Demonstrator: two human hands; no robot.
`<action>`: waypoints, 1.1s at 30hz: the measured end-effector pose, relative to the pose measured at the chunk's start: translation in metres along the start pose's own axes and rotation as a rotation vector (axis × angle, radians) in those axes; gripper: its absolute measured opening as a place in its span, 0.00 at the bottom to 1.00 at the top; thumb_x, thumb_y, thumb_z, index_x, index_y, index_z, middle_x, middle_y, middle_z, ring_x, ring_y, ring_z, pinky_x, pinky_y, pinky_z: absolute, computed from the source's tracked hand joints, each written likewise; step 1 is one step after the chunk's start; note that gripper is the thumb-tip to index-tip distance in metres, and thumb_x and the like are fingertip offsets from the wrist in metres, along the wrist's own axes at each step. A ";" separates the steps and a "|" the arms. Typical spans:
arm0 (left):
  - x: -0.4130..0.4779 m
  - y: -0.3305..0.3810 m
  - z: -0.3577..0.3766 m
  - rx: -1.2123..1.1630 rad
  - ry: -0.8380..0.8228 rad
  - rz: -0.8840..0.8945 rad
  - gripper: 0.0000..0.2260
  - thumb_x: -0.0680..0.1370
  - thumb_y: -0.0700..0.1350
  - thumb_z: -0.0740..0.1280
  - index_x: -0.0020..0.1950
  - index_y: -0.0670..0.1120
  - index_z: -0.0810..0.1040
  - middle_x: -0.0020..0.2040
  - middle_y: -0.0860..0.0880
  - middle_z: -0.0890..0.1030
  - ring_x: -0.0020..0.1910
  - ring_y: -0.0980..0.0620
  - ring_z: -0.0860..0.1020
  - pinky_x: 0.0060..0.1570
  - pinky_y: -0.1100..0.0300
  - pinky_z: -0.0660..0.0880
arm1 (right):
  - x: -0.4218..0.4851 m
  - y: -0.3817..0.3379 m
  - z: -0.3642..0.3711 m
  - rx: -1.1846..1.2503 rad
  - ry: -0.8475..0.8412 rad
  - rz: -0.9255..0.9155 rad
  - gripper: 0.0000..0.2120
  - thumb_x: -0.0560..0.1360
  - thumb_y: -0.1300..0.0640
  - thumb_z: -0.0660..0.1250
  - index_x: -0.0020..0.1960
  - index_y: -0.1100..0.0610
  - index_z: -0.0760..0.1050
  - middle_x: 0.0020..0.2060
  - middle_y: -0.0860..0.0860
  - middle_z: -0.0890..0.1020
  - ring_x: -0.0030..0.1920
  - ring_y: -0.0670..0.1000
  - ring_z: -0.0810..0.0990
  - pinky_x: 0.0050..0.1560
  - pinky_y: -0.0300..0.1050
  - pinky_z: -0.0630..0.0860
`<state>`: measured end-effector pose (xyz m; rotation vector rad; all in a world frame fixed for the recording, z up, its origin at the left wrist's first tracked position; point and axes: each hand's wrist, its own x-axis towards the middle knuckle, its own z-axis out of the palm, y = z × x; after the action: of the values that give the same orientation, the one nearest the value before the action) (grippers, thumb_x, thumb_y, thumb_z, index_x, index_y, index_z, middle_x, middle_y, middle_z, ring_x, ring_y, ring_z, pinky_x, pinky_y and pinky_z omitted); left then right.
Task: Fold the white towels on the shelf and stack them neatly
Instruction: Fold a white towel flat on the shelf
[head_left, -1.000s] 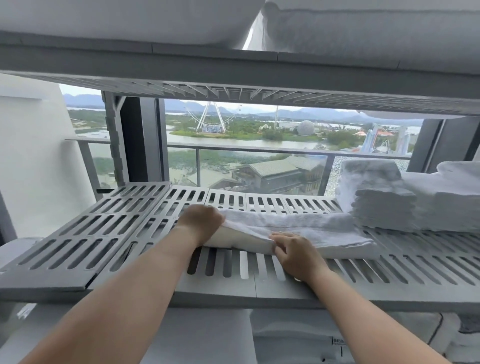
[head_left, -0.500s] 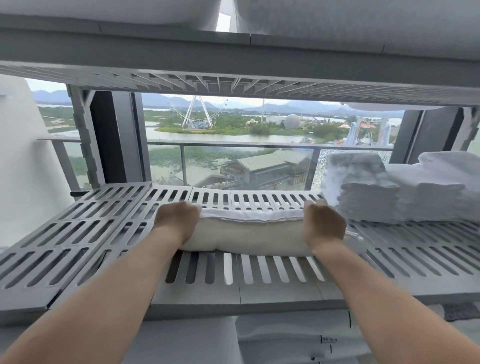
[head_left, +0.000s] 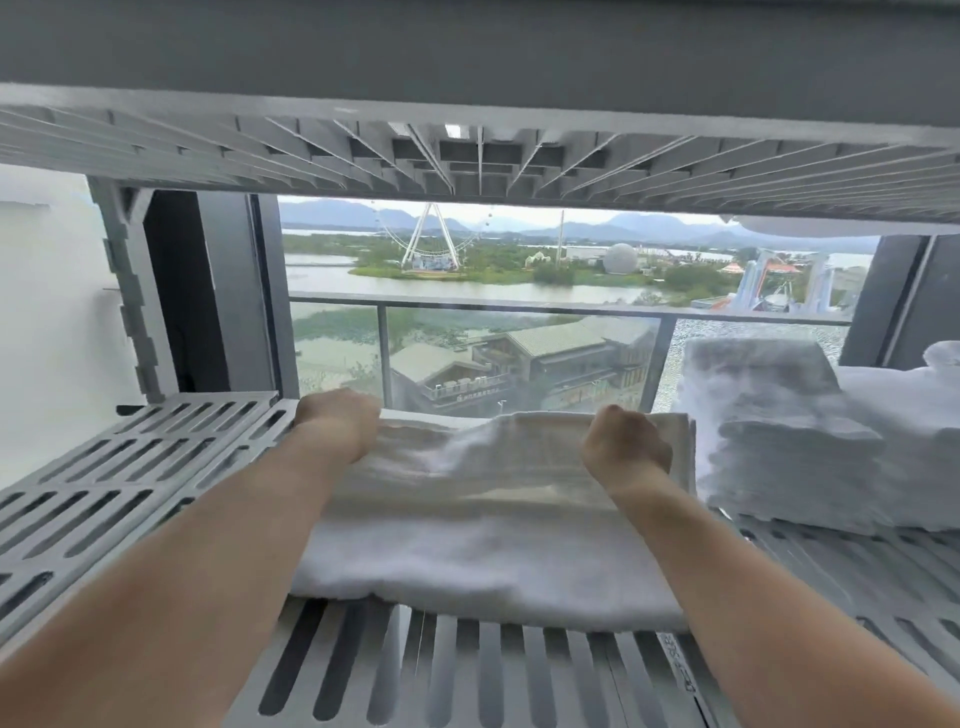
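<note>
From my remote seat: the left hand (head_left: 337, 421) and right hand (head_left: 626, 447) have moved to the far edge of the white towel (head_left: 483, 545), fingers curled over it and gripping, though the tips are hidden. A second ago the right hand lay on the near edge. The towel lies doubled on the slatted shelf (head_left: 130, 467), just left of the stack of folded towels (head_left: 779, 452). I judge the fold nearly set, stacking next.
</note>
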<state>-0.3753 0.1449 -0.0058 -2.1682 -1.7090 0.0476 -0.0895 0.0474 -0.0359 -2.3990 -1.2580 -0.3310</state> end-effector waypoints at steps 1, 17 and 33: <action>0.010 0.002 0.000 -0.012 0.013 -0.039 0.19 0.75 0.32 0.58 0.62 0.47 0.77 0.56 0.47 0.79 0.53 0.43 0.79 0.42 0.52 0.73 | 0.015 0.000 0.004 0.027 -0.009 -0.008 0.11 0.75 0.63 0.59 0.51 0.58 0.79 0.49 0.56 0.84 0.51 0.59 0.82 0.40 0.46 0.72; 0.037 0.027 0.095 -0.296 0.042 -0.225 0.15 0.83 0.46 0.53 0.65 0.50 0.75 0.62 0.44 0.74 0.60 0.44 0.73 0.56 0.50 0.73 | 0.058 0.003 0.107 0.102 -0.452 -0.387 0.26 0.82 0.44 0.52 0.76 0.55 0.63 0.77 0.57 0.63 0.78 0.55 0.60 0.77 0.51 0.55; -0.005 0.020 0.096 -0.450 -0.095 -0.170 0.27 0.81 0.40 0.47 0.82 0.50 0.56 0.82 0.43 0.49 0.79 0.41 0.54 0.75 0.45 0.57 | 0.006 -0.058 0.066 -0.031 -0.183 -0.437 0.22 0.74 0.65 0.56 0.64 0.54 0.77 0.61 0.55 0.78 0.63 0.58 0.75 0.66 0.52 0.70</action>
<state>-0.3825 0.1626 -0.1022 -2.3417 -2.1172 -0.3128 -0.1325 0.1116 -0.0776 -2.2003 -1.8749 -0.2599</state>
